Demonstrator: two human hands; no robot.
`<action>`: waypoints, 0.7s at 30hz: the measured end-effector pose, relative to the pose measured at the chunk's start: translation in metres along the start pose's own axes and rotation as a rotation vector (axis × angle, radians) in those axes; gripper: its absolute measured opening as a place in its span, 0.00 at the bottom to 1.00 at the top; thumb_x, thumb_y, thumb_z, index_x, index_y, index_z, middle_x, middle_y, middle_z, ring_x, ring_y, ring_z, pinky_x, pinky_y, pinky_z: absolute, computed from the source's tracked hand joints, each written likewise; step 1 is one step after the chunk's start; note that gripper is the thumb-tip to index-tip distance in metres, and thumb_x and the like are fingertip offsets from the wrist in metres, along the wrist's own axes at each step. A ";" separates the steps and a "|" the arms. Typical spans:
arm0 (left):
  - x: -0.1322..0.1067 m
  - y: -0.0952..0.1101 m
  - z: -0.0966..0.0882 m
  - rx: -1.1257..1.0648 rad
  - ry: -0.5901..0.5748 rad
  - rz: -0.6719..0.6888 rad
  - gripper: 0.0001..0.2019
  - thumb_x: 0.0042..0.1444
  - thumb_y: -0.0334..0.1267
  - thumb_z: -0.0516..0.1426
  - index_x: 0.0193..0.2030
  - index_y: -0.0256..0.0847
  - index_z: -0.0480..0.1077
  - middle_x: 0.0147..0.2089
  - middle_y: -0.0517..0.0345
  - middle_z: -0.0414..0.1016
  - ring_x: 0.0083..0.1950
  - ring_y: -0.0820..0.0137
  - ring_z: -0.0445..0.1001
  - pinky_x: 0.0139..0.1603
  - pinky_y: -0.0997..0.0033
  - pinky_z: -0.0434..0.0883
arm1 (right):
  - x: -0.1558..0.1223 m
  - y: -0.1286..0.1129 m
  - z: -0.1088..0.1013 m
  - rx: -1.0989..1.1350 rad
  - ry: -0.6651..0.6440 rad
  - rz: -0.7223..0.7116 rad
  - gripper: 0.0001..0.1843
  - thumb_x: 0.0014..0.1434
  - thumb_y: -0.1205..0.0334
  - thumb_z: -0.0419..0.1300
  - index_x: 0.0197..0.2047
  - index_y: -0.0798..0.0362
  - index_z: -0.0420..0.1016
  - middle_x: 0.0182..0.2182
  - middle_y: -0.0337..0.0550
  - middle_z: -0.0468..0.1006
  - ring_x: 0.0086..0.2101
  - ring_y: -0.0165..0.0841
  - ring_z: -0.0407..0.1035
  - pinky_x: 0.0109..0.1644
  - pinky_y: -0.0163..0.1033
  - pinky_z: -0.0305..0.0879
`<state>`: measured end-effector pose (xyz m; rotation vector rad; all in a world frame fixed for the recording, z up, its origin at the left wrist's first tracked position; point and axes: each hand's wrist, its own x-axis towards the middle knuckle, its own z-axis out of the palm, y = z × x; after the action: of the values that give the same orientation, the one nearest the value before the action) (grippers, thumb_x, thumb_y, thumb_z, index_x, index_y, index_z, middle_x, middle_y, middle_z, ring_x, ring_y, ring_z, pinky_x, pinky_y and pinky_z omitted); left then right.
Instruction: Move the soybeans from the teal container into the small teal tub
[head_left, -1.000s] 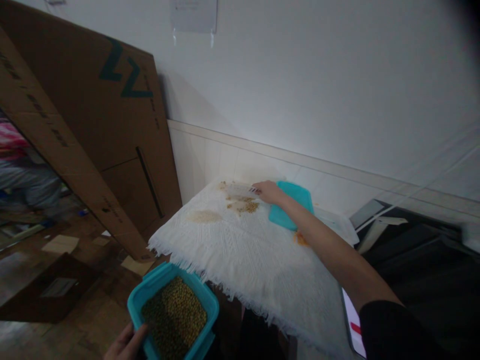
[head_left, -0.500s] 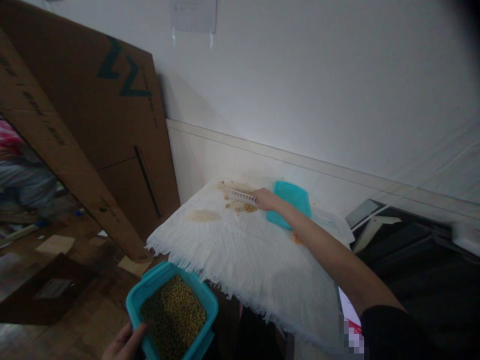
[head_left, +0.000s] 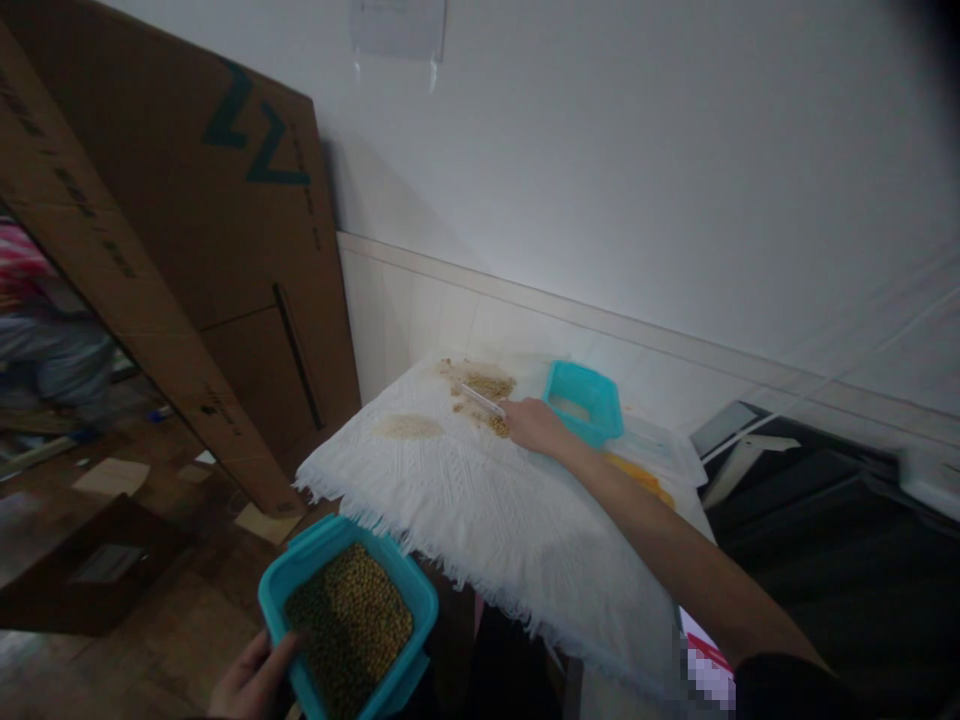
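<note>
My left hand [head_left: 253,680] grips the near edge of a teal container [head_left: 347,620] full of small yellow-green beans, held below the table's near-left corner. My right hand [head_left: 534,424] reaches across the white fringed cloth [head_left: 480,500] and is closed on a thin white scraper-like tool [head_left: 482,400]. The tool's tip lies among a scatter of brown beans [head_left: 484,390] at the cloth's far side. A second, smaller teal container [head_left: 583,400] sits just right of that hand.
A large cardboard sheet [head_left: 172,230] leans against the wall at left. A tan stain [head_left: 407,427] marks the cloth. A clear lid [head_left: 652,445] lies behind my right forearm, something orange beside it. Dark furniture [head_left: 825,500] stands at right.
My right hand drew back toward me with the tool, dragging through the beans. The teal container beside it now shows its open inside. The left hand and bean container barely moved.
</note>
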<state>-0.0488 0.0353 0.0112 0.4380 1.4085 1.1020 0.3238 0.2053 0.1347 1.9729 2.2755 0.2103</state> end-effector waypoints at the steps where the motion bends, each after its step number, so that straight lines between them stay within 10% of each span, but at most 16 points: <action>1: 0.001 -0.002 -0.001 -0.005 -0.006 0.005 0.16 0.30 0.37 0.68 0.30 0.41 0.71 0.26 0.62 0.79 0.31 0.61 0.77 0.27 0.70 0.72 | -0.003 -0.001 0.000 -0.001 0.000 0.003 0.16 0.62 0.61 0.47 0.48 0.53 0.70 0.38 0.51 0.78 0.39 0.38 0.72 0.40 0.37 0.62; 13: -0.001 0.003 0.004 0.009 0.000 -0.012 0.14 0.31 0.36 0.66 0.29 0.42 0.71 0.25 0.60 0.79 0.30 0.60 0.77 0.29 0.68 0.73 | -0.034 -0.003 -0.003 0.021 -0.012 0.021 0.15 0.61 0.60 0.49 0.44 0.53 0.73 0.35 0.53 0.78 0.37 0.39 0.72 0.40 0.37 0.62; 21: -0.004 0.007 0.006 0.033 0.022 -0.007 0.14 0.32 0.38 0.66 0.28 0.42 0.69 0.23 0.60 0.78 0.27 0.61 0.76 0.24 0.70 0.71 | -0.001 0.010 -0.042 0.216 0.146 0.049 0.15 0.58 0.62 0.49 0.37 0.56 0.77 0.34 0.50 0.79 0.37 0.37 0.72 0.39 0.34 0.61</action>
<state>-0.0449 0.0376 0.0199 0.4453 1.4487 1.0822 0.3258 0.2051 0.1776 2.1873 2.4331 0.1215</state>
